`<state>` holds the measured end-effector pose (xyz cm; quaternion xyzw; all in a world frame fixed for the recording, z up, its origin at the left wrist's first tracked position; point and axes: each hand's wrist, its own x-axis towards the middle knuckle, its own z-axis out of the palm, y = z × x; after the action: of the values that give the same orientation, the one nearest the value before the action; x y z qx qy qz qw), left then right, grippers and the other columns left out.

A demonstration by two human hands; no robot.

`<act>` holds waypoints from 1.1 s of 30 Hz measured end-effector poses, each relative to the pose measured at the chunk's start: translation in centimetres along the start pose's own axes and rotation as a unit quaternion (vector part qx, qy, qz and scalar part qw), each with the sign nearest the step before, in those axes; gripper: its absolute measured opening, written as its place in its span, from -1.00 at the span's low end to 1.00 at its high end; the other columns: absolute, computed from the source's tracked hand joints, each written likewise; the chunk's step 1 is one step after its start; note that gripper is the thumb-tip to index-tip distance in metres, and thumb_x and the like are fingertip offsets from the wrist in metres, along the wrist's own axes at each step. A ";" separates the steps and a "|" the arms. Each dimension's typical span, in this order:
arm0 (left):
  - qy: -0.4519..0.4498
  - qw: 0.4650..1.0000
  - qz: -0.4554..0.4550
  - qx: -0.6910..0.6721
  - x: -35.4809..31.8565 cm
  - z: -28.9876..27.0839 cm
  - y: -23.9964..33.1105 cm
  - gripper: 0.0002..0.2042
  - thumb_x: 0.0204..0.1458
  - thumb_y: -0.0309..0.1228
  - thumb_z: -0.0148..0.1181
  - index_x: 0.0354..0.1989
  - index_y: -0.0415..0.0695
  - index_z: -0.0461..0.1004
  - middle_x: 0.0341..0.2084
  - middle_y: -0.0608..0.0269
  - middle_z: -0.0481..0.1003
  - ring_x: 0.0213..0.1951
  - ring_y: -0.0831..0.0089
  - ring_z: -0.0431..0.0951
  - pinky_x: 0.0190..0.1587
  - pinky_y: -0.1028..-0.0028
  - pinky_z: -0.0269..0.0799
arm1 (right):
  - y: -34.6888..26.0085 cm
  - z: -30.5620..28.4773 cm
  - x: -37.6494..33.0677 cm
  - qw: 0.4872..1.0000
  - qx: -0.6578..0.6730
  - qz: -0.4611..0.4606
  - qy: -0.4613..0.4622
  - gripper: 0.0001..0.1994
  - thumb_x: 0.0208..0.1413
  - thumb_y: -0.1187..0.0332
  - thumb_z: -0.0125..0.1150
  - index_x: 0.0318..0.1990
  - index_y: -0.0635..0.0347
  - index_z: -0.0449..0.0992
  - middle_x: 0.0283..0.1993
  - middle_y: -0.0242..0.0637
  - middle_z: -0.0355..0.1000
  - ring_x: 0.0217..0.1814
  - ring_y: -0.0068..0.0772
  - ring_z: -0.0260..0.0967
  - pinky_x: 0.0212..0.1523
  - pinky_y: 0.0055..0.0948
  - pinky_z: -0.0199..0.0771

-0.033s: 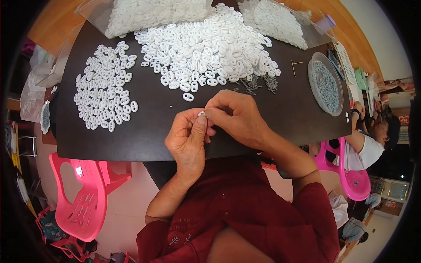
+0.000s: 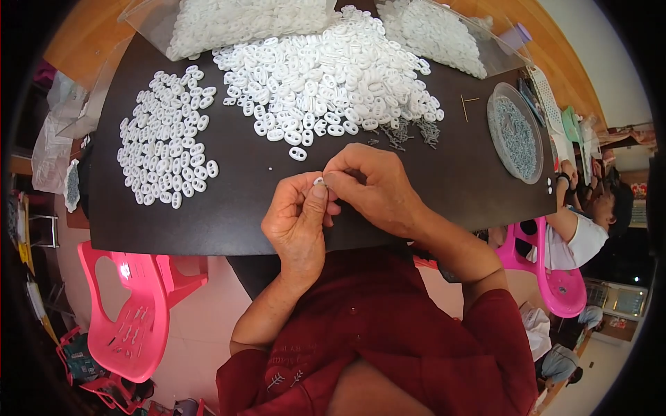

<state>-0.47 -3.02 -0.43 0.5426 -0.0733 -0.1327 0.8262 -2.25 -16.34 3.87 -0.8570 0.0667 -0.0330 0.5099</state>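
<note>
My left hand pinches a small white oval plastic piece between thumb and fingers, just above the table's near edge. Against that piece, the fingertips of my right hand are pressed together; whatever they hold is hidden. A single two-holed white oval piece lies a little beyond my hands. Behind it spreads a big heap of the same pieces. More of them are laid out in a looser group on the left. Small grey screws lie by the heap's right edge.
On the right stands a round clear dish of grey screws. Two thin brass-coloured sticks lie near it. Clear bins of white pieces stand at the back. Pink chairs flank the dark table. Another person sits at the right.
</note>
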 end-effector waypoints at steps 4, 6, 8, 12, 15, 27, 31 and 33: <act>0.002 1.000 0.021 0.004 -0.1 -0.1 -0.2 -0.89 0.12 -0.49 0.07 -0.27 -0.29 0.42 -0.51 0.28 0.48 -0.56 0.70 0.40 -0.58 0.72 0.28 | 0.0 0.5 -0.2 0.997 -0.052 -0.052 0.014 -0.91 0.01 0.45 0.15 -0.40 0.30 0.48 -0.50 -0.36 0.38 -0.42 -0.65 0.32 -0.41 -0.59 0.33; 0.002 1.000 0.025 0.007 -0.1 0.0 -0.1 -0.89 0.12 -0.48 0.07 -0.27 -0.29 0.42 -0.51 0.27 0.48 -0.56 0.69 0.40 -0.58 0.72 0.29 | 0.1 0.3 -0.2 0.998 -0.031 -0.047 0.010 -0.92 0.02 0.46 0.15 -0.38 0.30 0.49 -0.49 -0.36 0.38 -0.42 -0.63 0.32 -0.40 -0.58 0.34; 0.000 1.000 0.007 -0.030 0.3 0.1 0.2 -0.88 0.12 -0.49 0.07 -0.26 -0.30 0.40 -0.51 0.21 0.49 -0.56 0.64 0.42 -0.58 0.70 0.31 | 0.2 -0.3 0.0 0.999 -0.010 -0.042 0.006 -0.92 0.03 0.47 0.14 -0.37 0.31 0.49 -0.48 -0.36 0.38 -0.41 -0.62 0.32 -0.38 -0.58 0.34; 0.007 0.998 -0.017 -0.066 0.6 -0.2 0.7 -0.88 0.13 -0.49 0.05 -0.26 -0.31 0.39 -0.50 0.12 0.50 -0.58 0.59 0.44 -0.58 0.67 0.33 | 1.1 -2.8 0.6 0.994 -0.019 -0.080 0.078 -0.90 0.00 0.51 0.17 -0.30 0.28 0.52 -0.45 -0.35 0.39 -0.36 -0.57 0.33 -0.32 -0.58 0.33; 0.011 0.996 -0.035 -0.082 0.6 -0.2 1.1 -0.87 0.13 -0.48 0.04 -0.27 -0.31 0.38 -0.49 0.06 0.51 -0.59 0.56 0.46 -0.59 0.65 0.34 | 2.2 -2.8 0.1 0.977 -0.143 -0.112 0.110 -0.83 -0.08 0.51 0.24 -0.27 0.22 0.52 -0.46 -0.33 0.38 -0.35 -0.45 0.33 -0.33 -0.48 0.34; 0.023 0.998 -0.027 -0.055 0.6 -0.7 1.9 -0.87 0.13 -0.47 0.05 -0.28 -0.31 0.38 -0.49 0.06 0.51 -0.58 0.55 0.46 -0.58 0.65 0.32 | 2.8 -0.8 1.2 0.870 -0.413 -0.261 0.057 -0.89 -0.18 0.48 0.23 -0.48 0.13 0.41 -0.42 -0.30 0.27 -0.33 -0.22 0.22 -0.31 -0.32 0.26; 0.017 0.999 -0.022 -0.046 0.6 -1.0 1.8 -0.87 0.13 -0.46 0.04 -0.27 -0.30 0.38 -0.46 0.03 0.52 -0.56 0.50 0.49 -0.58 0.61 0.33 | 3.2 -0.8 0.8 0.889 -0.364 -0.261 0.093 -0.91 -0.14 0.49 0.22 -0.48 0.15 0.41 -0.40 -0.28 0.31 -0.33 -0.20 0.25 -0.31 -0.28 0.28; 0.016 0.999 -0.024 -0.046 0.8 -0.9 1.8 -0.87 0.13 -0.46 0.04 -0.28 -0.30 0.38 -0.46 0.03 0.52 -0.56 0.50 0.49 -0.58 0.62 0.33 | 2.6 -1.0 0.6 0.944 -0.258 -0.188 0.086 -0.92 -0.09 0.50 0.22 -0.43 0.20 0.43 -0.39 -0.25 0.34 -0.37 -0.25 0.28 -0.33 -0.33 0.31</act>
<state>0.74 -1.83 0.82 0.5073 -0.0407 -0.1467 0.8482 -2.02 -18.55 2.09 -0.9500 -0.0463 -0.1835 0.2484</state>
